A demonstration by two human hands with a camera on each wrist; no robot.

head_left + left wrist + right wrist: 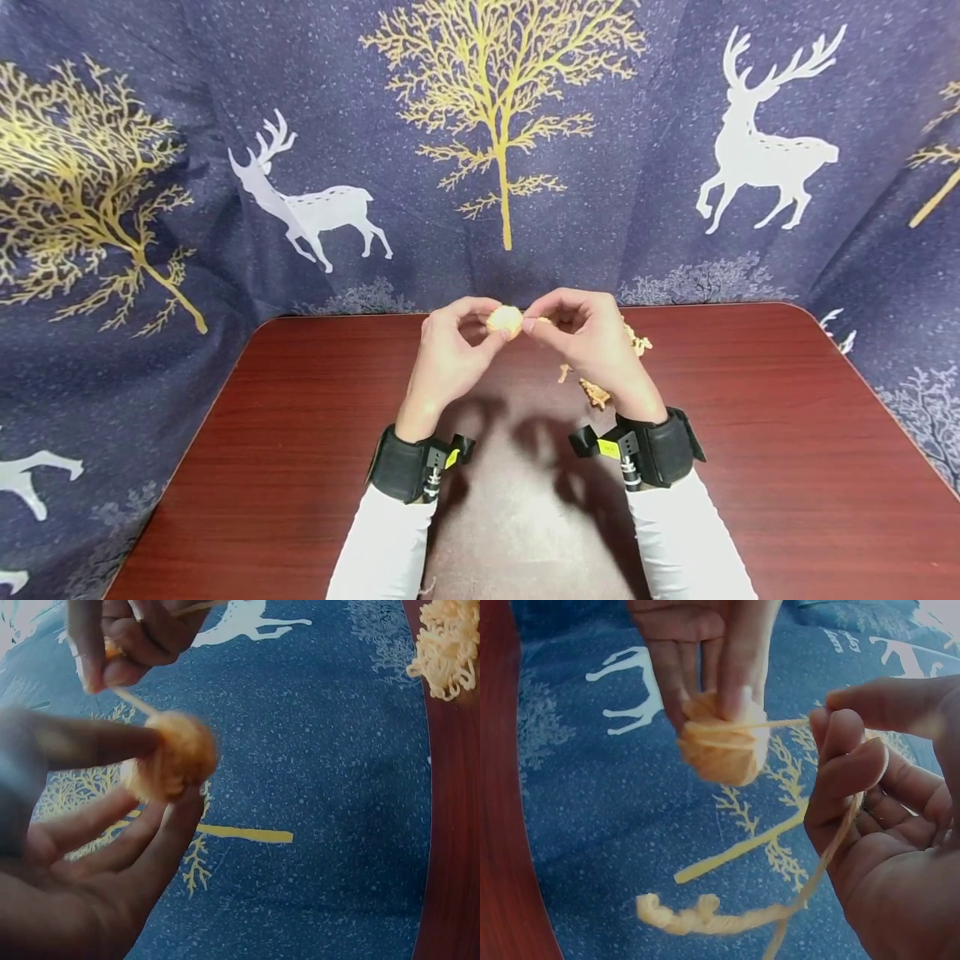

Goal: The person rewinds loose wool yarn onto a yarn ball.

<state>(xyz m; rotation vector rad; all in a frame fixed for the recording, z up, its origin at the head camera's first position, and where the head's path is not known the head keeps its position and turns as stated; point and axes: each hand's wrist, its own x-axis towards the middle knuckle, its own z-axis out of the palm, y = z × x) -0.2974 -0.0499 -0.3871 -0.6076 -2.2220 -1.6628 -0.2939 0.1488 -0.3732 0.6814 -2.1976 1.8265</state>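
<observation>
A small ball of yellow-orange yarn (724, 754) is pinched between the thumb and fingers of my left hand (452, 346), above the far part of the table. My right hand (588, 337), just to the right of it, pinches a strand of the same yarn (780, 722). That strand runs taut from the ball to the right fingertips. In the right wrist view the yarn trails on through the right palm and hangs down, with a kinked, curly length (705, 919) beside it. The left wrist view shows the left fingers spread around the ball (176, 757).
Loose crinkled yarn (595, 393) lies on the reddish-brown table (315, 400) below the right hand, and another tangle (637, 342) is partly hidden behind that hand. A dark blue curtain (450, 242) with deer and trees hangs directly behind the table's far edge.
</observation>
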